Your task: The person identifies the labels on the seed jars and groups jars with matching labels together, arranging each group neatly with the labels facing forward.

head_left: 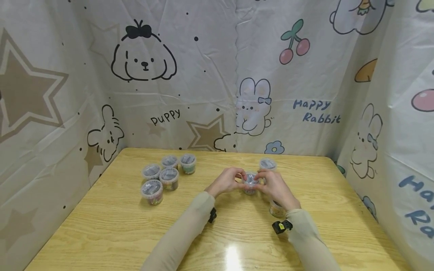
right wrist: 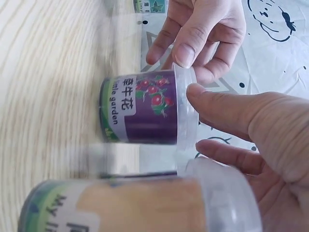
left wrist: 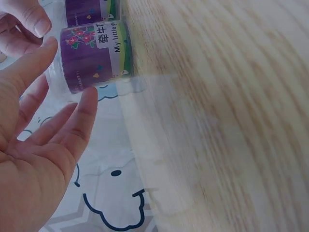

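Note:
A small plastic tub [head_left: 250,190] with a clear lid and a purple flower label stands upright on the table between the two hands. My left hand [head_left: 227,182] has its thumb and fingers curved about the lid's rim from the left. From the right, my right hand [head_left: 275,187] grips the same rim, its thumb [right wrist: 212,99] on the lid edge. Both hands lie close together around this lid. An orange-labelled tub [right wrist: 140,208] stands close by the right hand, partly under the wrist in the head view. Behind the right hand is another lidded tub [head_left: 268,164].
Several similar lidded tubs [head_left: 152,191] stand grouped on the left of the wooden table [head_left: 112,226], a green-labelled one [head_left: 188,165] at their back right. A printed cloth [head_left: 203,75] hangs along the table's back and sides.

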Motion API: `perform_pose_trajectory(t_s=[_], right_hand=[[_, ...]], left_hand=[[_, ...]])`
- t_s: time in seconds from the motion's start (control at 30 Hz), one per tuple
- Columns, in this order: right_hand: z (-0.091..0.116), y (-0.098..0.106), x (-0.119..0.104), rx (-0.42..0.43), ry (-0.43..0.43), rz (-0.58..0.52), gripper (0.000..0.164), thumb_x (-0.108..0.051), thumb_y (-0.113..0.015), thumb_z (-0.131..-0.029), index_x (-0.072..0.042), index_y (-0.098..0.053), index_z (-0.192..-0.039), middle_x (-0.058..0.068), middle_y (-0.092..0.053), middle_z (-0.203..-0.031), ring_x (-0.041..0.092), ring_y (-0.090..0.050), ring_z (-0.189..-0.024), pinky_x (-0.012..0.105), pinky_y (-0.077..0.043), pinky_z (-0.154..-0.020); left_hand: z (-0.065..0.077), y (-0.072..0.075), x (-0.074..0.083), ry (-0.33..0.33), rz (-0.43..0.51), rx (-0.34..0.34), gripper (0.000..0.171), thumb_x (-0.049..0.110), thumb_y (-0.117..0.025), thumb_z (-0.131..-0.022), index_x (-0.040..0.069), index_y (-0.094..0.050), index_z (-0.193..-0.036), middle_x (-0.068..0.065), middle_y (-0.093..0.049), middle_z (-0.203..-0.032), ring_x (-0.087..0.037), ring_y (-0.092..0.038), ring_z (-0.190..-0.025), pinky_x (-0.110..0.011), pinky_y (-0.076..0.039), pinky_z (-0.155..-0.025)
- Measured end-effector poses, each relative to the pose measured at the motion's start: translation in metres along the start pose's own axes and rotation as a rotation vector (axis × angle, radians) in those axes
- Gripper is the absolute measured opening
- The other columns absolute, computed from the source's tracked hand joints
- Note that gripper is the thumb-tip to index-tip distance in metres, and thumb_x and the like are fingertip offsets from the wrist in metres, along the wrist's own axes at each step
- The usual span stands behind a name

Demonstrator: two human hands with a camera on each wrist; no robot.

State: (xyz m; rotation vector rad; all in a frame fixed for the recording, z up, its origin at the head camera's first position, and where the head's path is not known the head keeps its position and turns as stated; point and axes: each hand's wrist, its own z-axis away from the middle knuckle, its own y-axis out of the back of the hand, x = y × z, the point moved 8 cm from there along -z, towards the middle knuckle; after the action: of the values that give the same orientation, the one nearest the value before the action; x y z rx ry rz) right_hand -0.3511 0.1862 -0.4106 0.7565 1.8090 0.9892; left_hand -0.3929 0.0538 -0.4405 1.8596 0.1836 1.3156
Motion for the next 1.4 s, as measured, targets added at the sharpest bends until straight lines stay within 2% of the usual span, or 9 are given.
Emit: perform_pose_trajectory(t_s=[0.07, 0.2, 0.33, 0.53, 0.67, 0.9, 1.03, 1.2, 1.4], right_hand=[[-0.001, 0.001, -0.004, 0.013, 0.01, 0.016, 0.023, -0.021, -0.082, -0.08, -0.008, -0.075, -0.099, 0.02, -0.063, -0.128, 0.036, -0.063, -0.112, 0.052, -0.051, -0.095], [-0.002, 0.003, -0.012, 0.046, 0.024, 0.019, 0.024, -0.021, -0.08, -0.082, -0.009, -0.075, -0.103, 0.015, -0.066, -0.125, 0.034, -0.064, -0.111, 0.053, -0.051, -0.094], [-0.005, 0.002, -0.023, 0.081, 0.058, -0.03, 0.022, -0.017, -0.078, -0.084, -0.007, -0.074, -0.103, 0.014, -0.068, -0.121, 0.032, -0.064, -0.111, 0.05, -0.052, -0.094], [-0.01, -0.003, -0.039, 0.122, 0.138, -0.085, 0.016, -0.01, -0.077, -0.085, -0.007, -0.074, -0.1, 0.011, -0.072, -0.11, 0.029, -0.066, -0.106, 0.046, -0.054, -0.092], [-0.014, -0.009, -0.051, 0.12, 0.192, -0.099, 0.015, -0.009, -0.075, -0.086, -0.008, -0.073, -0.101, 0.009, -0.073, -0.106, 0.027, -0.069, -0.098, 0.042, -0.057, -0.085], [-0.02, -0.02, -0.068, 0.116, 0.225, -0.077, 0.013, -0.009, -0.075, -0.086, -0.009, -0.074, -0.099, 0.007, -0.074, -0.104, 0.024, -0.07, -0.095, 0.039, -0.058, -0.081], [-0.023, -0.028, -0.075, 0.1, 0.238, -0.045, 0.013, -0.011, -0.075, -0.086, -0.01, -0.075, -0.1, 0.005, -0.074, -0.103, 0.022, -0.07, -0.092, 0.037, -0.058, -0.079], [-0.028, -0.041, -0.089, 0.071, 0.281, -0.069, 0.012, -0.01, -0.074, -0.087, -0.01, -0.075, -0.099, 0.005, -0.074, -0.101, 0.021, -0.069, -0.092, 0.036, -0.058, -0.079], [-0.036, -0.058, -0.106, -0.011, 0.291, -0.091, 0.012, -0.013, -0.072, -0.09, -0.01, -0.075, -0.101, 0.004, -0.074, -0.103, 0.019, -0.069, -0.094, 0.035, -0.058, -0.082]], left_hand=[[0.003, 0.002, 0.001, -0.002, -0.003, -0.001, 0.027, 0.026, -0.082, -0.081, 0.017, -0.066, -0.101, -0.003, -0.065, -0.126, -0.025, -0.064, -0.117, -0.036, -0.052, -0.099], [0.009, 0.009, 0.0, 0.01, 0.005, 0.02, 0.037, 0.03, -0.08, -0.083, 0.017, -0.064, -0.114, -0.003, -0.063, -0.129, -0.025, -0.062, -0.118, -0.038, -0.052, -0.099], [0.016, 0.019, 0.0, -0.004, 0.007, 0.05, 0.038, 0.03, -0.077, -0.086, 0.012, -0.064, -0.118, -0.004, -0.065, -0.125, -0.024, -0.062, -0.116, -0.039, -0.053, -0.097], [0.033, 0.035, -0.006, -0.014, 0.023, 0.087, 0.025, 0.02, -0.071, -0.091, 0.01, -0.066, -0.114, -0.008, -0.066, -0.122, -0.026, -0.065, -0.112, -0.04, -0.055, -0.093], [0.045, 0.048, -0.012, 0.006, 0.023, 0.116, 0.021, 0.019, -0.07, -0.092, 0.008, -0.067, -0.111, -0.009, -0.067, -0.119, -0.026, -0.066, -0.108, -0.04, -0.056, -0.091], [0.064, 0.067, -0.021, 0.015, 0.021, 0.168, 0.017, 0.018, -0.068, -0.094, 0.007, -0.069, -0.107, -0.008, -0.069, -0.111, -0.022, -0.067, -0.101, -0.036, -0.057, -0.085], [0.077, 0.078, -0.023, 0.02, 0.006, 0.213, 0.014, 0.016, -0.069, -0.092, 0.006, -0.07, -0.102, -0.007, -0.071, -0.104, -0.021, -0.068, -0.095, -0.036, -0.058, -0.081], [0.091, 0.087, -0.026, 0.035, -0.049, 0.253, 0.013, 0.016, -0.071, -0.091, 0.005, -0.072, -0.098, -0.006, -0.071, -0.099, -0.019, -0.068, -0.089, -0.033, -0.058, -0.077], [0.109, 0.098, -0.03, 0.054, -0.059, 0.256, 0.009, 0.017, -0.07, -0.092, 0.009, -0.073, -0.096, -0.003, -0.072, -0.095, -0.015, -0.067, -0.087, -0.032, -0.057, -0.075]])
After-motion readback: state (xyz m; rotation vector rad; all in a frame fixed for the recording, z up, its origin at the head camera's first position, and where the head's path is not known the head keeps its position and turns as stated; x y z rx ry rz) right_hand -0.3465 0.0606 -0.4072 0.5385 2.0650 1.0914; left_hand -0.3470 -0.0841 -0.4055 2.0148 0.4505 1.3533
